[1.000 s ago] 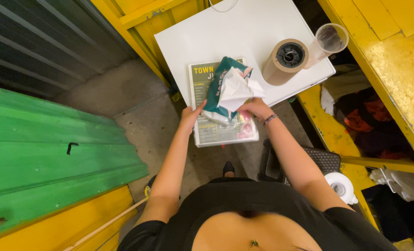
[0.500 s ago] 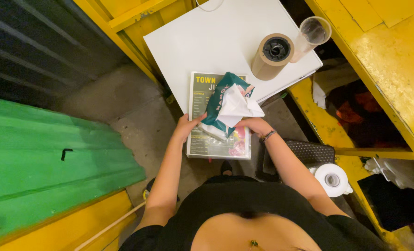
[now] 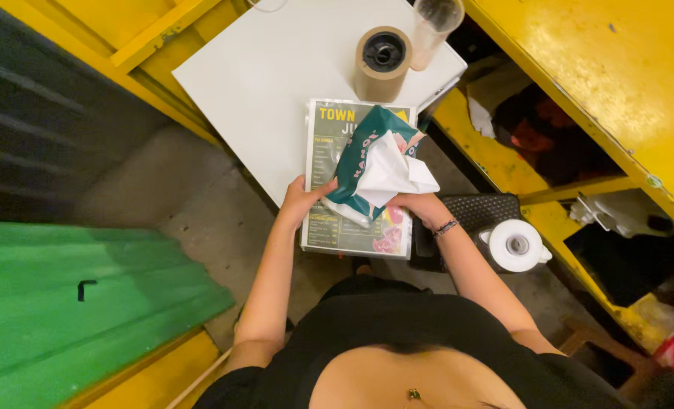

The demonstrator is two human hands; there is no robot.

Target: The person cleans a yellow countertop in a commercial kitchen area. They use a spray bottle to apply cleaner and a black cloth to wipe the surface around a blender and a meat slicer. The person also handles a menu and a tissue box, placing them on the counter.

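Observation:
My left hand [image 3: 304, 201] grips the lower left side of a teal soft pack of tissues [image 3: 361, 163]. My right hand [image 3: 416, 206] holds the pack's lower right, just under a white tissue [image 3: 394, 168] sticking out of its opening. The pack is held above a laminated printed sheet [image 3: 329, 227] that lies on the near edge of a white table [image 3: 269, 76] and overhangs it.
On the table stand a brown tape roll [image 3: 383, 60] and a clear plastic cup [image 3: 434, 29]. Yellow shelving [image 3: 617, 83] runs along the right with a white paper roll [image 3: 516, 245] below. A green corrugated panel [image 3: 72, 303] lies at the left.
The view has shifted a little; the table things sit slightly differently in frame. Both hands keep holding the tissue pack over the sheet, with the white tissue still sticking out.

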